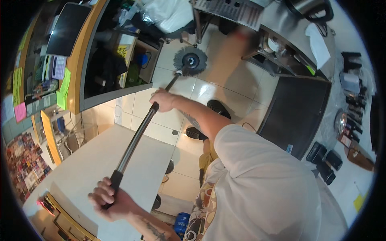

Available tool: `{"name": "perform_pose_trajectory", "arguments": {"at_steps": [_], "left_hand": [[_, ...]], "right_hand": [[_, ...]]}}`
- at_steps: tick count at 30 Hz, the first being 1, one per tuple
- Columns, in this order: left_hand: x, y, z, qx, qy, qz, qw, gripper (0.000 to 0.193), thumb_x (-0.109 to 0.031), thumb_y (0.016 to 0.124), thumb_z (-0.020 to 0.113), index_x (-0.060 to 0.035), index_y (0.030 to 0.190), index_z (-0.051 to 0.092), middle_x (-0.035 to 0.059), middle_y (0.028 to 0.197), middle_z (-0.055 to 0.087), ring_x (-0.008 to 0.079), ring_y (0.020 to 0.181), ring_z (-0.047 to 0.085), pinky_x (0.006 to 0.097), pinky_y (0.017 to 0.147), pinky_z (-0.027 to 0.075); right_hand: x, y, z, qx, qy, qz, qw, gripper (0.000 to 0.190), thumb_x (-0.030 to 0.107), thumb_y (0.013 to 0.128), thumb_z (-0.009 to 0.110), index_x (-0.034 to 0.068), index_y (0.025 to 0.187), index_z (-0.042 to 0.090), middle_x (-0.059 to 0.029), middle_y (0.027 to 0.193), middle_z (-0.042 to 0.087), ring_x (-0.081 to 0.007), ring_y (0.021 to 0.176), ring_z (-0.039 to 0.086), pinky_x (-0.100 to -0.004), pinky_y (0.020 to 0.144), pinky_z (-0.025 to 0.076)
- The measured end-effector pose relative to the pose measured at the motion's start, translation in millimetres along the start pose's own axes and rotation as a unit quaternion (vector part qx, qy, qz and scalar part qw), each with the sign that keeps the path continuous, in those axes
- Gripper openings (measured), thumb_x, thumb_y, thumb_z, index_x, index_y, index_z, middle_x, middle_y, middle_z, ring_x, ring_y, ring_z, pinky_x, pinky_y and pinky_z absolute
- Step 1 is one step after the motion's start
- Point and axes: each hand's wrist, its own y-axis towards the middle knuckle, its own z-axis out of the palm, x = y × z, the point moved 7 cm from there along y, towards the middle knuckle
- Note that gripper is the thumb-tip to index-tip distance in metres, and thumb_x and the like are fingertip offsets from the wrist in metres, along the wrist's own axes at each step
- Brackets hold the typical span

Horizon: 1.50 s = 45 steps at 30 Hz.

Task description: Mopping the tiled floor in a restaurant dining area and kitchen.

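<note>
My left hand (113, 200) is closed around the black grip at the near end of a metal pole (132, 144). Farther along, my right hand (162, 99) holds the same pole at a black collar. The pole slants up to a round mop or brush head (190, 60) with a grey fringe, low over or on the tiled floor (223, 87); whether it touches cannot be told. My left hand is above the pale tabletop (126, 150). Two dark shoes (218, 109) show on the floor below my right arm.
A dark-framed open cabinet (117, 96) stands left of the mop head. Chair legs (199, 27) are just beyond it. A metal counter (289, 27) bears a kettle (310, 9), with a dark cabinet or panel (295, 111) nearby. A blurred brown shape (230, 57) crosses the floor.
</note>
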Motion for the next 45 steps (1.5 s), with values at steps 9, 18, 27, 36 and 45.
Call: {"name": "perform_pose_trajectory", "arguments": {"at_steps": [9,18,27,36,45], "left_hand": [[-15.8,17.2,13.8,0.02,0.02,0.005,1.0,0.036,-0.024,0.098,0.046,-0.0158,0.065,0.033,-0.0015,0.051,0.03,0.0144,0.056,0.037,0.0345,0.071,0.039],[-24.8,-7.0,-48.1,-0.15,-0.073,0.107,0.98,0.031,-0.017,0.09,0.054,-0.0144,0.063,0.04,0.0009,0.051,0.034,0.0164,0.053,0.038,0.0365,0.07,0.04],[59.5,-82.4,-95.7,-0.28,-0.047,0.001,0.959,0.035,-0.021,0.097,0.042,-0.015,0.062,0.035,0.0022,0.053,0.038,0.019,0.064,0.044,0.0421,0.085,0.042],[-9.2,-141.9,-142.4,-0.35,0.059,0.079,0.932,0.034,-0.029,0.1,0.041,-0.0163,0.069,0.034,-0.0014,0.054,0.034,0.0146,0.062,0.042,0.0365,0.079,0.041],[-16.4,-8.1,-104.8,-0.05,-0.017,0.044,0.998,0.027,-0.025,0.097,0.044,-0.0178,0.072,0.039,-0.0041,0.049,0.035,0.0125,0.054,0.038,0.0332,0.069,0.035]], "right_hand": [[19.0,-30.1,-22.0,-0.073,0.071,0.099,0.99,0.016,0.021,0.071,0.069,0.008,0.073,0.06,-0.0142,0.085,0.062,-0.036,0.089,0.059,-0.0461,0.081,0.046],[29.1,-0.6,40.5,0.141,0.016,-0.002,0.99,0.01,0.01,0.064,0.065,0.011,0.073,0.06,-0.0093,0.093,0.057,-0.0324,0.102,0.051,-0.0444,0.088,0.038],[-39.4,32.6,72.7,0.16,-0.118,0.025,0.98,0.025,0.025,0.068,0.074,0.018,0.087,0.061,-0.009,0.098,0.058,-0.0344,0.102,0.052,-0.0475,0.088,0.039],[60.7,5.4,170.5,0.341,-0.043,-0.006,0.939,0.019,0.024,0.072,0.072,0.018,0.088,0.062,-0.0084,0.1,0.058,-0.033,0.107,0.05,-0.0455,0.09,0.039],[32.1,-38.6,70.3,0.114,-0.005,0.045,0.993,0.021,0.023,0.068,0.076,0.013,0.081,0.063,-0.0107,0.087,0.064,-0.036,0.093,0.058,-0.0464,0.082,0.045]]}}
